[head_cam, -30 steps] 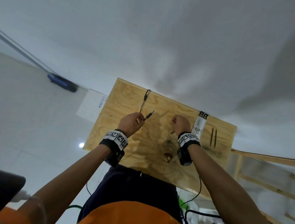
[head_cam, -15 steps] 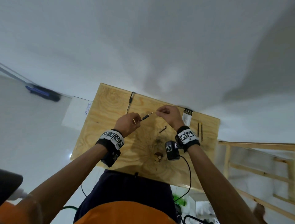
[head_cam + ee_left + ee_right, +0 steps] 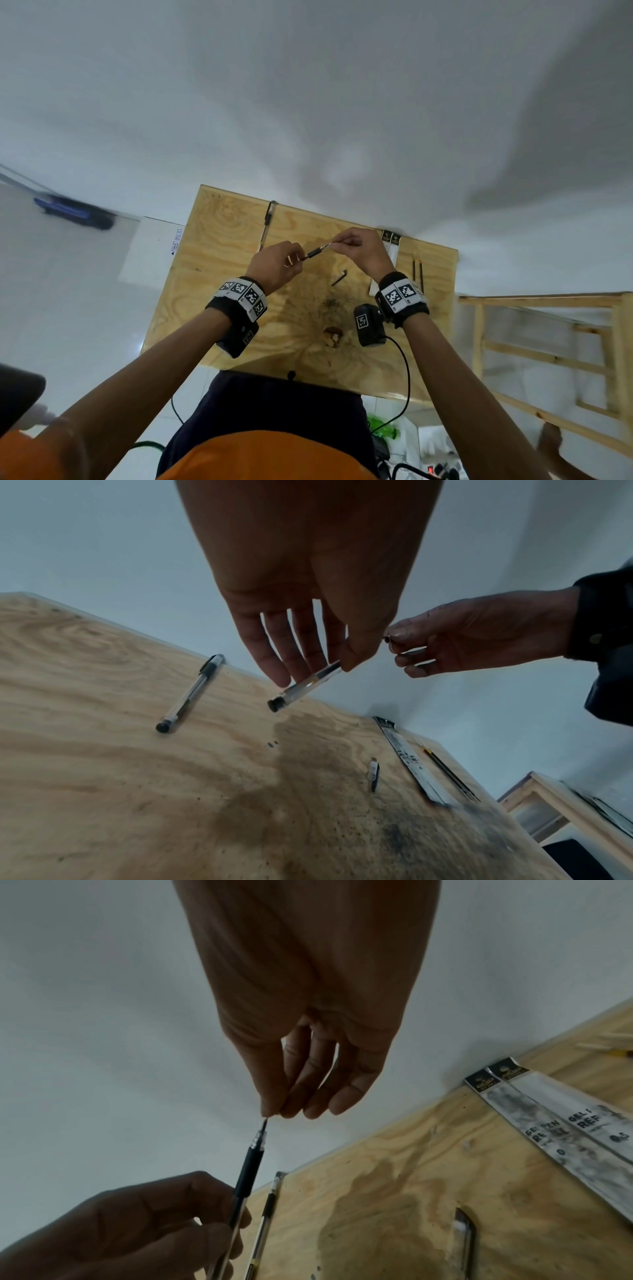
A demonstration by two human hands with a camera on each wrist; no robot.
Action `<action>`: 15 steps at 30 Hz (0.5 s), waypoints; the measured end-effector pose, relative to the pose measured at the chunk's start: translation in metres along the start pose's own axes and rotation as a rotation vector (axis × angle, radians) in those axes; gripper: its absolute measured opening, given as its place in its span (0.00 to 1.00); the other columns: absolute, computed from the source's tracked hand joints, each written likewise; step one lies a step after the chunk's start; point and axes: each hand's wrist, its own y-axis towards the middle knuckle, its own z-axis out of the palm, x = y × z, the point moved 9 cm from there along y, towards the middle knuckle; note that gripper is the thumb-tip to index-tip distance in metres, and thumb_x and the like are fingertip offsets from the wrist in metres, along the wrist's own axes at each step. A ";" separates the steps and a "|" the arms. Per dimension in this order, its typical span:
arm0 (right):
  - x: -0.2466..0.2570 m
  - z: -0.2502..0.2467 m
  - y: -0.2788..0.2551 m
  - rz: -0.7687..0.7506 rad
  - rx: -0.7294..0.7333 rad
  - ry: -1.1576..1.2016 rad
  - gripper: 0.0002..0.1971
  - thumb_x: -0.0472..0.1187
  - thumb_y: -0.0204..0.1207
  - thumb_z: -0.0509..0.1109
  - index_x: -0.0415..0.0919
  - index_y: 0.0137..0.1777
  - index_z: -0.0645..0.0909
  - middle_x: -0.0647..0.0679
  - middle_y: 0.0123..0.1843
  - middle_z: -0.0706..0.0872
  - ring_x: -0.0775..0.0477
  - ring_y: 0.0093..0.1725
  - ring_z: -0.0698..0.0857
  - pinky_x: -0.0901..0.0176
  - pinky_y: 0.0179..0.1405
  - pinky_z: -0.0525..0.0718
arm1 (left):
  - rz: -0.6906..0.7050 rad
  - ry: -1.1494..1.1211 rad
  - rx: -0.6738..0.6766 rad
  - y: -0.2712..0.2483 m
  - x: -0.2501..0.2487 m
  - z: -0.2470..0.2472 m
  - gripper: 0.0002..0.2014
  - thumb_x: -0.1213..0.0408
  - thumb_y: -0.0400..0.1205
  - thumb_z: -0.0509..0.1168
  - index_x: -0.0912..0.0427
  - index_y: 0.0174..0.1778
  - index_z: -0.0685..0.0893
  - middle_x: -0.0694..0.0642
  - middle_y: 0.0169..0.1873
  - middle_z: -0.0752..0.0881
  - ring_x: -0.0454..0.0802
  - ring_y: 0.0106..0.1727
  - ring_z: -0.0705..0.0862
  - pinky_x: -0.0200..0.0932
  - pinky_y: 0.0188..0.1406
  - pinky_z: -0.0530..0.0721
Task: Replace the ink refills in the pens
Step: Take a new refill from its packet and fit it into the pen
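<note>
We hold the pen [image 3: 245, 1175] in left hand [image 3: 277, 262]; right hand [image 3: 359, 248] pinches its tip. Slippery pinch risks ink smearing.

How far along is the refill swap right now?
Done, as far as shows: the cap is off and lies on the table. In hand: the left hand holds the open pen by its barrel while the right hand pinches its tip end. Left: closing this pen. A second, capped pen lies untouched; two refill packets and two loose refills lie alongside.
</note>
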 end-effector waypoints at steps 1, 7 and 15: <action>0.001 -0.003 0.000 -0.005 -0.012 0.008 0.05 0.33 0.70 0.80 0.36 0.45 0.89 0.46 0.40 0.90 0.54 0.40 0.87 0.73 0.43 0.83 | 0.001 0.002 -0.001 0.000 -0.001 0.000 0.04 0.58 0.79 0.66 0.47 0.48 0.83 0.44 0.43 0.84 0.47 0.44 0.84 0.47 0.43 0.84; 0.008 -0.001 -0.003 -0.020 0.041 -0.021 0.06 0.33 0.69 0.80 0.36 0.45 0.89 0.42 0.42 0.91 0.51 0.41 0.88 0.70 0.45 0.84 | 0.019 0.002 -0.008 -0.001 -0.006 -0.001 0.04 0.58 0.79 0.66 0.46 0.48 0.83 0.42 0.42 0.82 0.46 0.44 0.84 0.44 0.41 0.82; 0.008 0.008 -0.006 -0.003 0.090 -0.079 0.05 0.35 0.68 0.81 0.40 0.44 0.90 0.44 0.42 0.91 0.48 0.44 0.89 0.60 0.49 0.86 | 0.058 0.022 -0.005 0.000 -0.014 -0.003 0.05 0.58 0.79 0.67 0.48 0.50 0.84 0.46 0.45 0.84 0.48 0.44 0.85 0.48 0.41 0.85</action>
